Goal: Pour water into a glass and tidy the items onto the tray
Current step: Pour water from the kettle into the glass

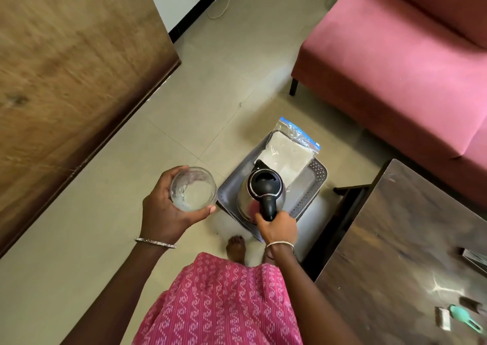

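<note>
Down near the floor, both hands are busy. Her left hand (168,210) is wrapped around a clear glass (193,189), fingers curled behind the wall and the thumb pressed across the near side, holding it in the air beside the tray and clear of it. It looks to have some water in the bottom, though the glare makes the level hard to judge. Her right hand (276,226) is closed on the black handle of a steel kettle (261,194), which sits over the near end of a grey tray (319,173) on the floor; whether its base is fully resting or just lifted I cannot tell.

The glass will be light, rigid, smooth and breakable (wet glass slips easily), so a full wrap around the middle of the wall, as she has it, seems the safe hold, and it should go down gently onto a bare part of the tray. The kettle is likely the heavy item, more so if water remains inside, and the weight hangs forward of the handle; gripping high on the handle should keep it level.

Beyond the kettle a clear zip bag (290,149) of something white lies across the tray's far end, overhanging the rim. A pink sofa (395,68) stands behind, and a dark wooden surface (408,239) is to her right.
</note>
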Demonstrator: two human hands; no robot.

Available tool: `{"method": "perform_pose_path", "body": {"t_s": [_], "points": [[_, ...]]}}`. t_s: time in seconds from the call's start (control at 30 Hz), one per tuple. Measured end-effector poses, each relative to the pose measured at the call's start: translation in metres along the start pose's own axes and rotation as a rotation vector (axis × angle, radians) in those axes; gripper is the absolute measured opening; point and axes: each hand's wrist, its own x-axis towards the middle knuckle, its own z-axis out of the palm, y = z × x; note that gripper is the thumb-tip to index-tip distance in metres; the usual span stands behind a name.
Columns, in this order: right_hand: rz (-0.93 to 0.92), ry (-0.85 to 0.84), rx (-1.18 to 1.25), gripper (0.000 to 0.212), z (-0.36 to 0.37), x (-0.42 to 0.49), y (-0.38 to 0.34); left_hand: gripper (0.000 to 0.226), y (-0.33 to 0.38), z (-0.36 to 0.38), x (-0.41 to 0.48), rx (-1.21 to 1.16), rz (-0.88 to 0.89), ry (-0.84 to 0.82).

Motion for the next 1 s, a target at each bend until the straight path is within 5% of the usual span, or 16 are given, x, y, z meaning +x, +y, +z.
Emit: {"method": "perform_pose_path", "body": {"t_s": [0.17, 0.53, 1.0], "points": [[0.091, -0.175, -0.008, 0.051, 0.000, -0.005, -0.004, 0.090, 0.001, 0.003, -0.002, -0.003, 0.003, 0.000], [0.207, -0.078, 0.337, 0.039, 0.014, -0.005, -0.064, 0.092, -0.011, 0.001, -0.018, 0.016, 0.007, 0.011], [0.264, -0.167, 0.421, 0.055, 0.032, -0.005, -0.049, 0.094, -0.028, 0.005, -0.037, 0.014, -0.002, 0.002]]}}
